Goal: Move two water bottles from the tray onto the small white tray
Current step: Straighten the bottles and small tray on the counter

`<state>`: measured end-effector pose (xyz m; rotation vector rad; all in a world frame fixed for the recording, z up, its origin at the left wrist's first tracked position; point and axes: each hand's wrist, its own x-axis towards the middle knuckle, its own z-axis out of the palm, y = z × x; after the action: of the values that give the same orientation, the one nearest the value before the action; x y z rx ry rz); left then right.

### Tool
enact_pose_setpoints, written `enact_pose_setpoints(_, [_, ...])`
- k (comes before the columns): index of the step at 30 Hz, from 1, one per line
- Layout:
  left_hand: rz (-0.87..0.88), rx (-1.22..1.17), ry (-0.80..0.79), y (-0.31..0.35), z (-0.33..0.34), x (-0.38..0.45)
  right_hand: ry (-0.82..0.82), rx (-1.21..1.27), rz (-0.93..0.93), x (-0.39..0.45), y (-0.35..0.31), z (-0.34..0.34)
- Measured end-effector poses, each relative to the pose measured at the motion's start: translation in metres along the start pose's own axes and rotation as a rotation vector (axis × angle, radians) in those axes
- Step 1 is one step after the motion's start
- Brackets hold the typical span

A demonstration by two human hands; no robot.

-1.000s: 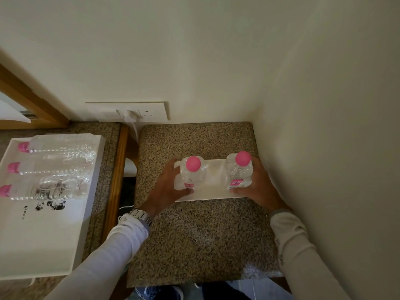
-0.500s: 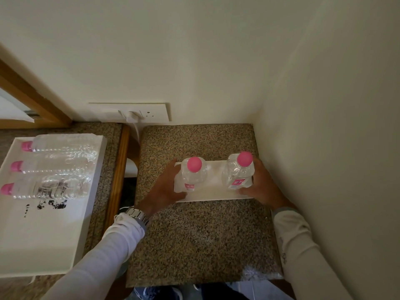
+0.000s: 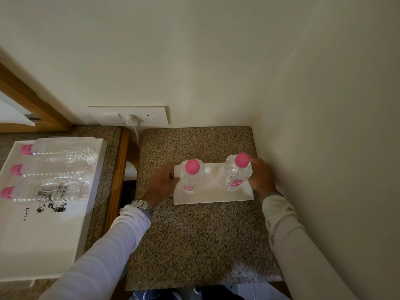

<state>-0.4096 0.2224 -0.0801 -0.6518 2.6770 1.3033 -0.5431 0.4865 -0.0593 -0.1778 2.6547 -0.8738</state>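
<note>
Two clear water bottles with pink caps stand on the small white tray (image 3: 214,192), which lies on the granite top. The left water bottle (image 3: 192,179) is upright. My left hand (image 3: 161,184) is beside it, with its fingertips at the bottle's left side and the tray's edge, not wrapped around it. The right water bottle (image 3: 236,176) leans slightly, and my right hand (image 3: 260,177) grips it from the right and behind.
A large white tray (image 3: 43,245) at the left holds three more bottles (image 3: 52,169) lying on their sides. A wooden strip (image 3: 116,180) and a gap separate it from the granite top (image 3: 201,239). A wall socket (image 3: 129,115) is at the back. The right wall (image 3: 324,169) is close.
My left hand has drawn back to the left, its thumb no longer in front of the left bottle. The right hand still grips the right bottle, shifted slightly back.
</note>
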Motion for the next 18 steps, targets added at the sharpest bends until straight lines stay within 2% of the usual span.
enact_pose_setpoints(3, [-0.013, -0.004, -0.003, 0.000, 0.002, 0.001, 0.020, -0.034, -0.004, 0.003, 0.000, -0.004])
enact_pose_setpoints(11, [0.004, 0.035, 0.012, -0.011, -0.005, -0.002, -0.063, -0.083, -0.021, 0.003, 0.002, -0.002])
enact_pose_setpoints(18, [0.008, 0.032, 0.027, -0.020, -0.023, -0.019, -0.144, -0.010, 0.002, 0.001, 0.009, 0.021])
